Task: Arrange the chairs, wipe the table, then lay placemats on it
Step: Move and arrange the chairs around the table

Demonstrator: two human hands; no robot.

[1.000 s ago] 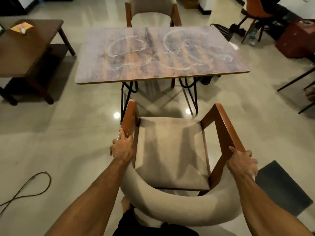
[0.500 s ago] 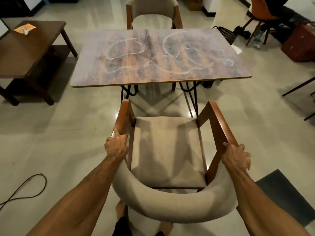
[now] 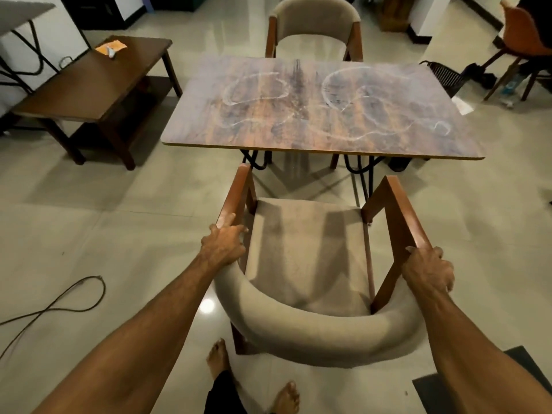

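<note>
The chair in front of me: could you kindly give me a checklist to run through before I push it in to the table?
1. Grip of the left hand on the chair's left armrest: ok.
2. Grip of the right hand on the right armrest: ok.
3. Chair front faces the near edge of the table: ok.
4. Armrests low enough to pass under the tabletop: cannot tell.
5. Seat lined up to miss the black table legs: cannot tell.
6. The cable on the floor lies off to the left, out of the chair's path: ok.
</note>
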